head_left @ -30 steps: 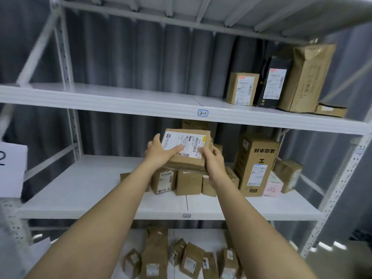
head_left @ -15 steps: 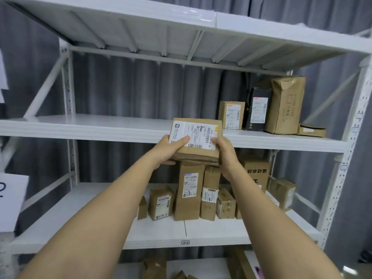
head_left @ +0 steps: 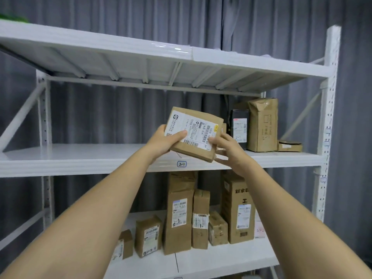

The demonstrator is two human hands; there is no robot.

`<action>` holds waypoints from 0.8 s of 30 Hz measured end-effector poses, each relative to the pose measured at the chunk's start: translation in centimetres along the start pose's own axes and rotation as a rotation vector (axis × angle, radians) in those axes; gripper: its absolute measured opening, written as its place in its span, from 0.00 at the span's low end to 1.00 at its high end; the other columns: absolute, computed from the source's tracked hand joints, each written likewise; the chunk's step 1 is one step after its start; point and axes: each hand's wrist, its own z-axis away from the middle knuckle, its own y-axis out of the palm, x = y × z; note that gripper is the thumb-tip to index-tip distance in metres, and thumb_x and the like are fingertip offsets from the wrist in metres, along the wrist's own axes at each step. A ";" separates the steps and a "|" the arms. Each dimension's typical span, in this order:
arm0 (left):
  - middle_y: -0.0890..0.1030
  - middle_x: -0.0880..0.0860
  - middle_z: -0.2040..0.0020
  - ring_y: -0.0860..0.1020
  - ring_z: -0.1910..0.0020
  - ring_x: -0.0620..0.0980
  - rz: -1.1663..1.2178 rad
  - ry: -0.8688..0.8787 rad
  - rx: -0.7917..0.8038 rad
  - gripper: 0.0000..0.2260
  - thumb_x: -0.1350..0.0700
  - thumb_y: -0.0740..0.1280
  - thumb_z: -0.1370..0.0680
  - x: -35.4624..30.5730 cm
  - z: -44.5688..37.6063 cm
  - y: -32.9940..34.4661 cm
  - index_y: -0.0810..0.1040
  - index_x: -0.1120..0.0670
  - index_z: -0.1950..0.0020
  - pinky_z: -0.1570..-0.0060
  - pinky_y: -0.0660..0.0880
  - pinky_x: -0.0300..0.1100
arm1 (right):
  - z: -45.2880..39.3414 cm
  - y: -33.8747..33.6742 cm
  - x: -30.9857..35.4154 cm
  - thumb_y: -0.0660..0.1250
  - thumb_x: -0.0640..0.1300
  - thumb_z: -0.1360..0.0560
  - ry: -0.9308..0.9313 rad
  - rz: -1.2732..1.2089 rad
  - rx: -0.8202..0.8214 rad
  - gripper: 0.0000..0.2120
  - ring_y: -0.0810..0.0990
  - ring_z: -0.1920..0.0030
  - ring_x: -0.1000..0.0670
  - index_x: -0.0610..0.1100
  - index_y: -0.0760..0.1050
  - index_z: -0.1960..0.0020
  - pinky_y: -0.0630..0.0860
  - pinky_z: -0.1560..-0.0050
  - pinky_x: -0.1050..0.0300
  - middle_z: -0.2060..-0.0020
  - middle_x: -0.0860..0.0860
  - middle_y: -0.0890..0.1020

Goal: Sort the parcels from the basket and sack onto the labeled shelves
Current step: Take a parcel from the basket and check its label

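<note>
— Two hands on one parcel [head_left: 193,134], is that right?

— Yes, in the head view. The left hand [head_left: 164,142] grips the parcel's left edge, its thumb laid across the white label and the fingers curled behind. The right hand [head_left: 227,148] takes the lower right corner, thumb on the label's edge, fingers spread beneath and behind the cardboard.

— Where is the parcel?

— In the air, tilted, label facing the camera, in front of the middle shelf [head_left: 84,158] and just above its front edge. A tag [head_left: 181,164] reading 2-1 sits on that edge, directly under the parcel.

— What's on that shelf?

— At its right end, a black packet [head_left: 239,125] stands upright, a tall brown parcel [head_left: 262,125] beside it, and a flat box [head_left: 289,146] lies further right. Something small is partly hidden behind the held parcel; I cannot tell what.

— And below?

— The lower shelf [head_left: 211,262] carries a row of brown boxes standing on end: a small one [head_left: 123,245] at the left, a squat one [head_left: 148,235], a tall one [head_left: 179,216], a narrow one [head_left: 200,218], a low one [head_left: 217,228], and a big one [head_left: 238,210] with printed characters. Behind the rack hangs a grey curtain [head_left: 120,19].
</note>
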 end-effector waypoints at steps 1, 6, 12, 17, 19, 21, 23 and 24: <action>0.78 0.45 0.43 0.76 0.48 0.42 -0.024 0.016 0.004 0.22 0.43 0.69 0.25 -0.4 -0.4 0.2 0.69 0.49 0.36 0.51 0.74 0.41 | -0.4 -0.4 0.2 0.71 0.49 0.26 -0.003 -0.016 -0.005 0.23 0.79 0.41 0.48 0.52 0.71 0.33 0.76 0.40 0.48 0.41 0.51 0.81; 0.76 0.45 0.43 0.74 0.52 0.39 -0.104 0.078 -0.043 0.18 0.47 0.67 0.22 -1.5 -2.4 1.5 0.67 0.50 0.36 0.59 0.69 0.32 | -2.7 -2.1 0.8 0.75 0.46 0.29 -0.070 -0.022 -0.066 0.27 0.80 0.43 0.48 0.50 0.69 0.33 0.79 0.50 0.53 0.42 0.50 0.80; 0.68 0.54 0.28 0.69 0.32 0.52 -0.272 0.033 -0.224 0.25 0.45 0.63 0.21 -1.2 -5.0 3.6 0.64 0.55 0.27 0.40 0.65 0.42 | -6.1 -4.4 -0.5 0.77 0.50 0.31 -0.144 0.153 -0.171 0.30 0.77 0.44 0.51 0.49 0.64 0.37 0.79 0.51 0.51 0.45 0.53 0.76; 0.71 0.54 0.31 0.70 0.33 0.53 -0.404 0.016 -0.248 0.19 0.50 0.63 0.20 -1.4 -6.6 6.2 0.70 0.54 0.30 0.36 0.68 0.45 | -8.7 -6.6 -1.4 0.77 0.59 0.34 -0.183 0.439 -0.207 0.33 0.78 0.49 0.52 0.49 0.62 0.40 0.80 0.51 0.47 0.48 0.55 0.75; 0.71 0.54 0.31 0.70 0.33 0.53 -0.454 0.020 -0.247 0.19 0.50 0.63 0.20 -1.3 -7.0 7.5 0.69 0.53 0.30 0.36 0.68 0.46 | -9.4 -6.7 -1.8 0.75 0.64 0.37 -0.185 0.548 -0.238 0.35 0.78 0.49 0.50 0.49 0.61 0.42 0.79 0.48 0.42 0.49 0.55 0.75; 0.70 0.54 0.31 0.69 0.33 0.54 -0.498 0.021 -0.254 0.19 0.50 0.63 0.20 -0.9 -7.3 8.5 0.69 0.52 0.30 0.36 0.68 0.48 | -9.8 -6.3 -2.3 0.74 0.66 0.37 -0.190 0.623 -0.262 0.35 0.78 0.48 0.48 0.49 0.60 0.43 0.78 0.48 0.43 0.46 0.54 0.75; 0.69 0.53 0.30 0.69 0.33 0.53 -0.517 0.011 -0.262 0.19 0.50 0.63 0.20 -0.5 -7.5 9.3 0.68 0.52 0.30 0.37 0.69 0.48 | -9.9 -5.7 -3.1 0.73 0.67 0.35 -0.225 0.728 -0.277 0.35 0.78 0.45 0.46 0.48 0.60 0.42 0.75 0.51 0.49 0.43 0.52 0.74; 0.69 0.53 0.30 0.69 0.33 0.53 -0.516 0.006 -0.260 0.19 0.50 0.62 0.20 -0.2 -7.5 9.6 0.68 0.52 0.29 0.37 0.68 0.47 | -10.0 -5.4 -3.6 0.73 0.67 0.34 -0.249 0.779 -0.283 0.36 0.77 0.44 0.45 0.47 0.60 0.40 0.73 0.53 0.52 0.42 0.50 0.74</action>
